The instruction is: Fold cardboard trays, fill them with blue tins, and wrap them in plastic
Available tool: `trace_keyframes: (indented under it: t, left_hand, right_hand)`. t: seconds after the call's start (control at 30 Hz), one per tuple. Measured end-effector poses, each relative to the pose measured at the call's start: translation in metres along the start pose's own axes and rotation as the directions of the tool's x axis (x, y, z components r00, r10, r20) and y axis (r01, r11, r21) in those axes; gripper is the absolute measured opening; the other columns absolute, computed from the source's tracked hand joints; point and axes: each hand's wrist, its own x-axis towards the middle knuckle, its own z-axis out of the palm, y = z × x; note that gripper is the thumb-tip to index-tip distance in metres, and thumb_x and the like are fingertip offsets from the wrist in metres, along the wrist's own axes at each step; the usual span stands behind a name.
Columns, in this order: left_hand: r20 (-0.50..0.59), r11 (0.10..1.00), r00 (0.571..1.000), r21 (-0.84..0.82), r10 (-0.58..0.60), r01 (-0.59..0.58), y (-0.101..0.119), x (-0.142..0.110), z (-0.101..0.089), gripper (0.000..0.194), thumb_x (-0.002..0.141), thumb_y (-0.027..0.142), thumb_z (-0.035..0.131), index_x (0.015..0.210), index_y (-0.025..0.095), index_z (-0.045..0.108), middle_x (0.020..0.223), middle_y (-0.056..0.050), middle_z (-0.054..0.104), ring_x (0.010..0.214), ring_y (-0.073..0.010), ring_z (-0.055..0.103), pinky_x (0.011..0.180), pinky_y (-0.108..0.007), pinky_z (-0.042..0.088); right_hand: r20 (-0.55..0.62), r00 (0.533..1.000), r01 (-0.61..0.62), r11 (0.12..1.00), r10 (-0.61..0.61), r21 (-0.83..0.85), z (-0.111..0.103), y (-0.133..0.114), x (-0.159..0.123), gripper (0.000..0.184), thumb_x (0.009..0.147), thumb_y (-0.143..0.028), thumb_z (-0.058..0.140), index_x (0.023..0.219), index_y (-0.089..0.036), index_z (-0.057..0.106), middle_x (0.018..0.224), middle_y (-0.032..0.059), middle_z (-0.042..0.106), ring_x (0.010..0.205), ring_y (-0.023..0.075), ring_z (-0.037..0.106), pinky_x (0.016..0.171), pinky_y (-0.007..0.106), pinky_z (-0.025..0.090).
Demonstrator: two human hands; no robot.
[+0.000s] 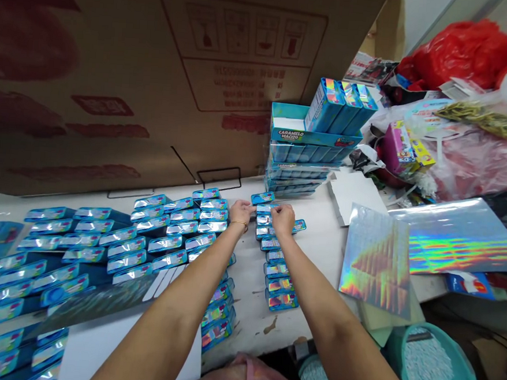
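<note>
Both arms reach forward over a white table [246, 296]. My left hand [240, 212] is closed, its fingers pinching a small blue holographic box at the top of a column of boxes [279, 276]. My right hand [283, 218] lies curled over the boxes at the head of that same column, gripping one. Left of the hands, several rows of the same small blue boxes [145, 243] cover the table. One single box [262, 197] lies just beyond the hands.
A big cardboard carton [157, 73] leans over the far side. A stack of blue display trays [301, 158] with upright boxes stands behind the hands. Holographic sheets [379, 259] lie right. A teal basket [436, 370] of white pieces sits low right. Red bags [463, 51] fill the far right.
</note>
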Motion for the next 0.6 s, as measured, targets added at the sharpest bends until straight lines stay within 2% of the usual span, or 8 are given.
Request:
trace_keyframes:
  t: [0.17, 0.23, 0.3, 0.37, 0.4, 0.47, 0.53, 0.6]
  left_hand:
    - [-0.006, 0.997, 1.000, 0.071, 0.024, -0.023, 0.001, -0.006, 0.007, 0.022, 0.053, 0.015, 0.064, 0.068, 0.017, 0.050, 0.057, 0.003, 0.056, 0.060, -0.0134, 0.058, 0.060, -0.025, 0.044]
    - [0.034, 0.995, 0.998, 0.091, 0.044, -0.047, 0.011, -0.020, 0.003, 0.016, 0.056, 0.017, 0.062, 0.069, 0.017, 0.051, 0.057, 0.002, 0.056, 0.057, -0.0135, 0.058, 0.058, -0.025, 0.044]
    - [0.091, 0.992, 0.993, 0.091, 0.074, -0.083, 0.027, -0.040, -0.014, 0.011, 0.062, 0.021, 0.058, 0.070, 0.017, 0.053, 0.059, 0.000, 0.058, 0.056, -0.0133, 0.058, 0.057, -0.025, 0.044]
    - [0.144, 0.981, 0.978, 0.104, 0.148, -0.164, 0.044, -0.063, -0.049, 0.014, 0.067, 0.028, 0.054, 0.075, 0.017, 0.056, 0.069, -0.001, 0.062, 0.060, -0.0132, 0.060, 0.060, -0.025, 0.045]
    - [0.192, 0.948, 0.949, 0.152, 0.249, -0.279, 0.051, -0.073, -0.074, 0.018, 0.071, 0.032, 0.050, 0.080, 0.017, 0.057, 0.075, -0.003, 0.063, 0.063, -0.0136, 0.060, 0.062, -0.025, 0.046]
    - [0.218, 0.817, 0.888, 0.348, 0.406, -0.459, 0.061, -0.088, -0.135, 0.026, 0.076, 0.037, 0.045, 0.088, 0.018, 0.059, 0.084, -0.004, 0.064, 0.077, -0.0161, 0.060, 0.072, -0.028, 0.045]
    - [0.276, 0.646, 0.881, 0.601, 0.384, -0.470, 0.061, -0.097, -0.202, 0.033, 0.075, 0.040, 0.046, 0.097, 0.019, 0.059, 0.100, -0.006, 0.062, 0.092, -0.0211, 0.057, 0.081, -0.033, 0.042]
    - [0.303, 0.450, 0.928, 0.812, 0.218, -0.371, 0.051, -0.103, -0.261, 0.043, 0.066, 0.046, 0.056, 0.102, 0.022, 0.059, 0.108, -0.008, 0.060, 0.102, -0.0282, 0.052, 0.086, -0.041, 0.037]
  right_hand:
    - [-0.027, 0.995, 0.093, 0.979, -0.100, -0.182, -0.004, -0.004, -0.008, 0.021, 0.078, -0.017, 0.045, 0.090, -0.016, 0.062, 0.090, 0.0080, 0.055, 0.080, 0.0181, 0.048, 0.071, 0.028, 0.034]
    - [0.041, 0.979, 0.201, 0.935, -0.198, -0.291, -0.009, -0.002, -0.012, 0.026, 0.081, -0.015, 0.041, 0.094, -0.019, 0.062, 0.093, 0.0083, 0.053, 0.082, 0.0189, 0.046, 0.071, 0.030, 0.033]
    - [0.158, 0.940, 0.340, 0.860, -0.301, -0.381, -0.016, 0.002, -0.016, 0.029, 0.082, -0.014, 0.038, 0.099, -0.023, 0.061, 0.093, 0.0083, 0.052, 0.083, 0.0201, 0.045, 0.071, 0.032, 0.031]
    - [0.253, 0.894, 0.446, 0.790, -0.370, -0.421, -0.025, 0.006, -0.017, 0.032, 0.083, -0.015, 0.038, 0.105, -0.026, 0.058, 0.094, 0.0088, 0.052, 0.083, 0.0213, 0.044, 0.070, 0.033, 0.031]
    - [0.275, 0.879, 0.475, 0.772, -0.390, -0.423, -0.028, 0.007, -0.018, 0.032, 0.083, -0.015, 0.038, 0.107, -0.026, 0.057, 0.095, 0.0093, 0.052, 0.084, 0.0218, 0.044, 0.070, 0.034, 0.031]
    - [0.260, 0.870, 0.492, 0.777, -0.419, -0.392, -0.031, 0.006, -0.022, 0.034, 0.082, -0.014, 0.037, 0.107, -0.023, 0.058, 0.099, 0.0103, 0.052, 0.085, 0.0222, 0.045, 0.071, 0.034, 0.032]
    - [0.230, 0.850, 0.524, 0.804, -0.473, -0.282, -0.027, -0.003, -0.033, 0.036, 0.081, -0.010, 0.037, 0.109, -0.020, 0.057, 0.103, 0.0103, 0.052, 0.088, 0.0211, 0.046, 0.073, 0.033, 0.034]
    - [0.243, 0.790, 0.598, 0.796, -0.563, -0.096, -0.017, -0.020, -0.053, 0.038, 0.079, -0.007, 0.036, 0.108, -0.017, 0.058, 0.102, 0.0094, 0.053, 0.089, 0.0188, 0.048, 0.077, 0.030, 0.036]
